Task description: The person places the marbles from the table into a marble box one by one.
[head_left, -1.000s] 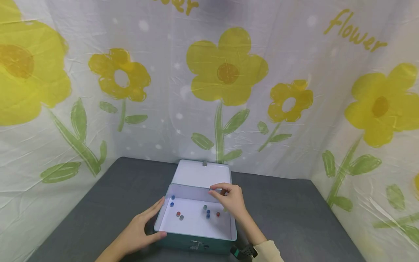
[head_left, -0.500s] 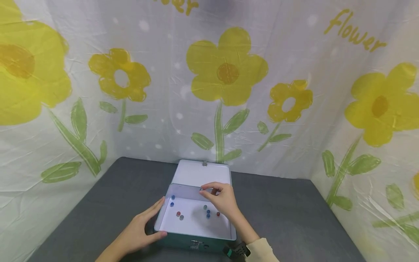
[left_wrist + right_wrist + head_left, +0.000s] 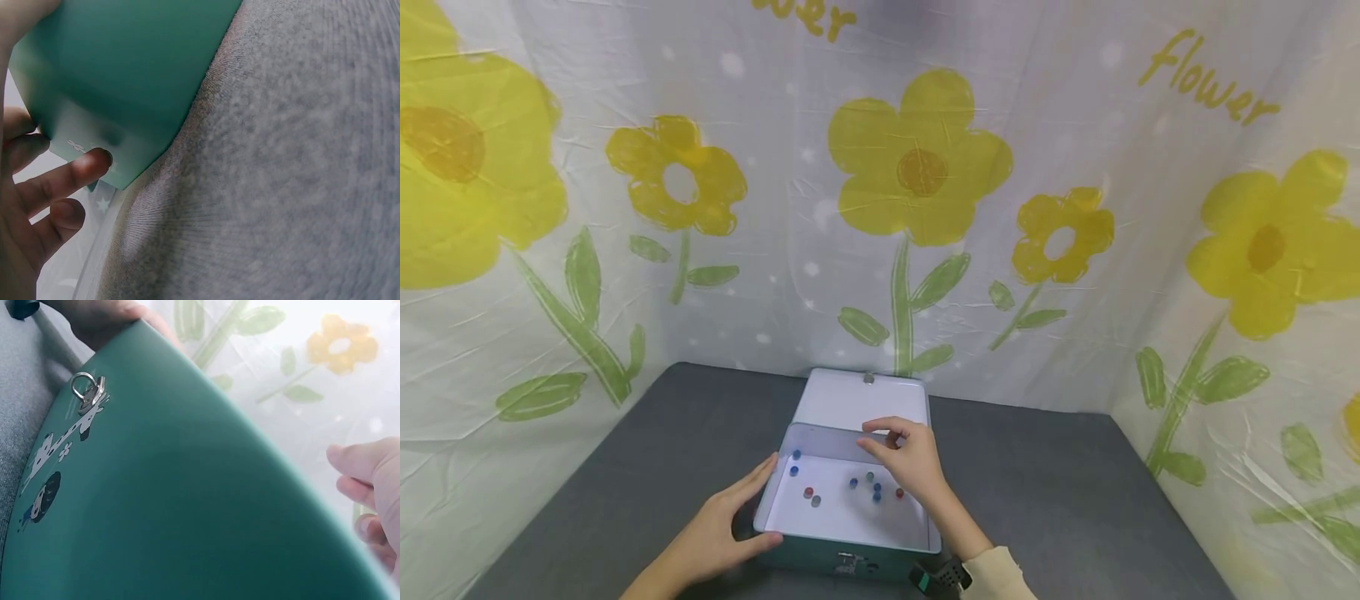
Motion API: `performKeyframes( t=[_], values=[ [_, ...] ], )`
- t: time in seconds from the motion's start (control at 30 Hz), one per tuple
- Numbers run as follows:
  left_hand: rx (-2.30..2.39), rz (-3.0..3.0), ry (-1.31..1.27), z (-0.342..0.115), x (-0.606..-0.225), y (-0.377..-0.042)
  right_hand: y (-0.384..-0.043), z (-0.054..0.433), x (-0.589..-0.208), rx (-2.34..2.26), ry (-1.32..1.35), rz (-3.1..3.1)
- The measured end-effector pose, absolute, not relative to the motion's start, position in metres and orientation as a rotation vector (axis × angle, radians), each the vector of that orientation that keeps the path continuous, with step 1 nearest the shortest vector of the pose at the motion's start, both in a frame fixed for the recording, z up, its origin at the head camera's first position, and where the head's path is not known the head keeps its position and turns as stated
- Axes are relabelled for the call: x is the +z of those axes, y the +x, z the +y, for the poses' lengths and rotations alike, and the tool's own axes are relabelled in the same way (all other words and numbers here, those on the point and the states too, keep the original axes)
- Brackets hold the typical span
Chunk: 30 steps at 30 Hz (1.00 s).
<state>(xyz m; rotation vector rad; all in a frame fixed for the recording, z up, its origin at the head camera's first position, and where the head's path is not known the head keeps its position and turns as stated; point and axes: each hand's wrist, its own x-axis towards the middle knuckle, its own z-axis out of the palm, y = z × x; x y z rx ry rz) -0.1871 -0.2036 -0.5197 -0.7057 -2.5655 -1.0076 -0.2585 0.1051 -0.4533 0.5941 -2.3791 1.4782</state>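
Observation:
A teal metal box (image 3: 820, 546) with a white inside lies with its lid (image 3: 857, 400) laid back. Small marbles are scattered on its floor, among them a red marble (image 3: 808, 492), a green marble (image 3: 870, 477) and a blue marble (image 3: 853, 483). My left hand (image 3: 718, 525) rests against the box's left side, its fingers along the wall and the thumb at the front corner. Above the box's right rear part hovers my right hand (image 3: 912, 458), thumb and forefinger apart with nothing between them. In the right wrist view the right hand (image 3: 378, 494) appears beyond the box's rim.
The box sits on a dark grey cloth-covered table (image 3: 1037, 483). A white curtain (image 3: 775, 275) printed with yellow flowers hangs behind and at both sides. A metal latch (image 3: 90, 394) juts from the box's front. A dark watch (image 3: 943, 577) is on the right wrist.
My right hand has moved left over the box, and its thumb and forefinger have parted. A blue marble from them now lies on the box floor. The left hand has stayed in place.

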Motion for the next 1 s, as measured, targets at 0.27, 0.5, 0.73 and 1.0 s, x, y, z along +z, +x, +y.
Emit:
performKeyframes(
  t=[0.27, 0.5, 0.73, 1.0],
  values=[
    [-1.017, -2.587, -0.701, -0.201, -0.515, -0.187, -0.26, 0.106, -0.452, 1.493, 0.593, -2.362],
    [-1.022, -2.585, -0.71, -0.2, -0.515, -0.187, -0.256, 0.115, -0.448, 1.446, 0.549, -2.389],
    [-1.025, -2.548, -0.728, -0.199, -0.514, -0.19, -0.252, 0.143, -0.45, 1.375, 0.444, -2.42],
    [-1.025, -2.545, -0.721, -0.202, -0.512, -0.188, -0.238, 0.191, -0.458, 1.37, 0.249, -2.377]
  ],
)
